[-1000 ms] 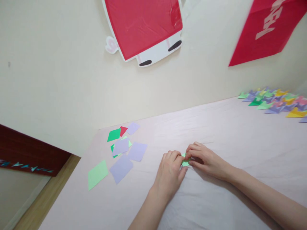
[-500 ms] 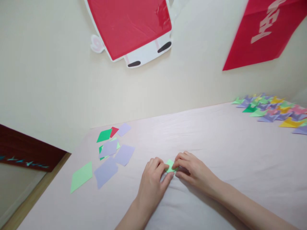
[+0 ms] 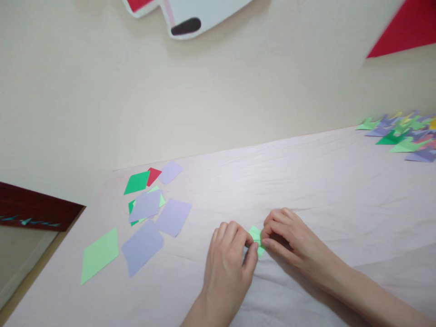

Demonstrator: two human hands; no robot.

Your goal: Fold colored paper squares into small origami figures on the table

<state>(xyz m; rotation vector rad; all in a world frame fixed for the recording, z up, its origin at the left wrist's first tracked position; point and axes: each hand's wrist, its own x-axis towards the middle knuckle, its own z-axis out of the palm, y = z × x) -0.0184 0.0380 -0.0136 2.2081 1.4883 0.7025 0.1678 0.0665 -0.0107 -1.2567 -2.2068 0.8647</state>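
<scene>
A small folded piece of light green paper (image 3: 255,234) is pinched between my two hands, just above or on the pale cloth; I cannot tell which. My left hand (image 3: 230,256) grips its left edge between thumb and index finger. On the opposite edge, my right hand (image 3: 289,238) pinches it the same way, fingers curled. A crease line runs across the paper's middle. Fingertips cover both of its sides.
Loose paper squares lie at left: light green (image 3: 100,256), purple (image 3: 143,247), dark green (image 3: 137,182) and red (image 3: 154,176). Many folded paper pieces (image 3: 408,144) stand at the right by the wall (image 3: 238,100). Pale cloth (image 3: 218,186) covers the surface.
The view has tilted down and shifted left. The green paper, flatter before with fingers on top, now shows a crease and is pinched at both edges.
</scene>
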